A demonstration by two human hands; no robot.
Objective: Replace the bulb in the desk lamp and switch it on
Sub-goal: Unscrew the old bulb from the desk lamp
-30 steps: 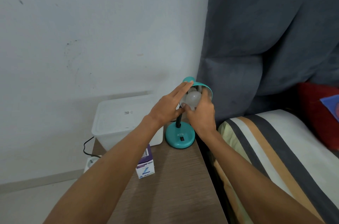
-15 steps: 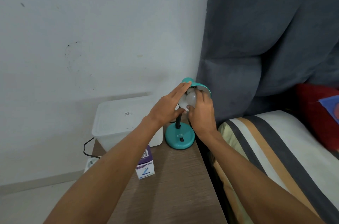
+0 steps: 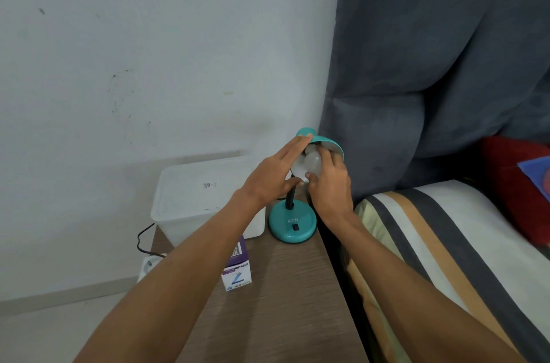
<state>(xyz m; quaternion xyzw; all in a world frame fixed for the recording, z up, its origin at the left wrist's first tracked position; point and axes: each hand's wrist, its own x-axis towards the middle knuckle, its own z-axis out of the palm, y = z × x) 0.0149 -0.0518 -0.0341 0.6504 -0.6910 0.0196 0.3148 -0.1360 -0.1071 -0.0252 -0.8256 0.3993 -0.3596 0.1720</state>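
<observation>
A teal desk lamp stands at the far right corner of the wooden bedside table, its round base (image 3: 292,224) carrying a black switch. The shade (image 3: 329,143) tilts toward me. A white bulb (image 3: 312,162) sits inside the shade. My right hand (image 3: 330,184) has its fingers and thumb wrapped around the bulb. My left hand (image 3: 275,175) lies flat against the shade's left rim, fingers straight, thumb under the edge. The bulb's socket is hidden.
A purple and white bulb box (image 3: 236,272) stands on the table (image 3: 282,303) beside my left forearm. A white plastic bin (image 3: 205,196) sits against the wall. A black cord (image 3: 143,239) runs to a floor socket. The striped bed (image 3: 446,258) borders the table's right edge.
My right hand has shifted its grip around the bulb, fingers moving further up into the shade. My left hand stays on the shade.
</observation>
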